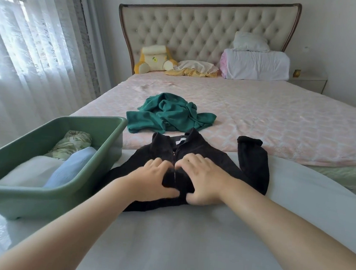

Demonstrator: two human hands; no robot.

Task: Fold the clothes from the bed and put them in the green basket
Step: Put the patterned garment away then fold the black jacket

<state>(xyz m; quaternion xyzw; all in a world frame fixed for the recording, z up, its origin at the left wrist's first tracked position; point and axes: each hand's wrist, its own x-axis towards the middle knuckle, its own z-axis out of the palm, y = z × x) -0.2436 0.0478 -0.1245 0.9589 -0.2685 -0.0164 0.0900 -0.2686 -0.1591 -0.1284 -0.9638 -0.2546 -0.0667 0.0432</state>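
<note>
A black zip-up jacket [214, 159] lies front side up on the pale grey surface at the foot of the bed, one sleeve [254, 161] lying off to the right. My left hand [156, 177] and my right hand [203, 177] rest flat on its front, one on each side of the zip, thumbs near the lower hem. A crumpled teal garment [170, 114] lies on the pink bed [284, 124] just behind the jacket. The green basket [31, 202] stands to the left, touching the jacket's left edge, and holds folded white, light blue and floral clothes.
White curtains [28, 40] hang along the left side. At the tufted headboard [206, 31] sit a yellow plush toy [154, 61], a yellow-and-cream cloth and stacked white pillows [256, 63]. A nightstand [309, 82] stands at the back right.
</note>
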